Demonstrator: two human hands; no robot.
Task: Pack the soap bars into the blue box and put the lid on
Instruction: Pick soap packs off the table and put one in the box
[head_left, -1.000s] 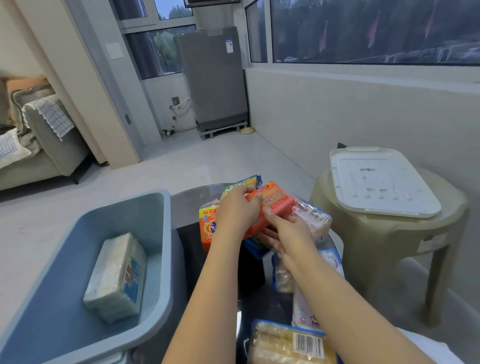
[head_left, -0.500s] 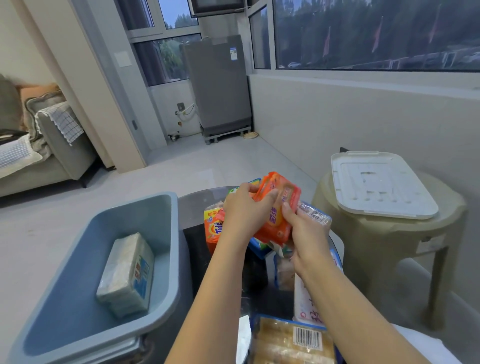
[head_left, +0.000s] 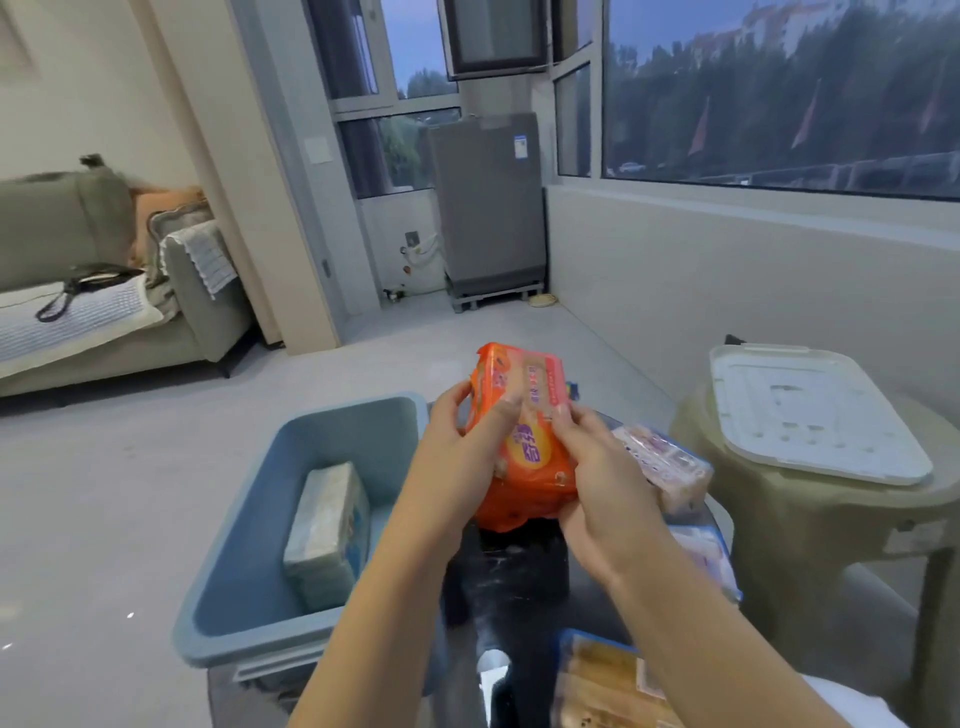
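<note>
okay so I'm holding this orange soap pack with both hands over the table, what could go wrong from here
Two possible risks. The orange soap pack is held upright by the left hand and right hand only at its sides; the slick wrapper could slip. Swinging it toward the blue box might clip the pink pack near the table edge.

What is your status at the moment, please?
Both hands grip orange soap pack. Blue box holds one pack. Lid off, on stool.
</note>
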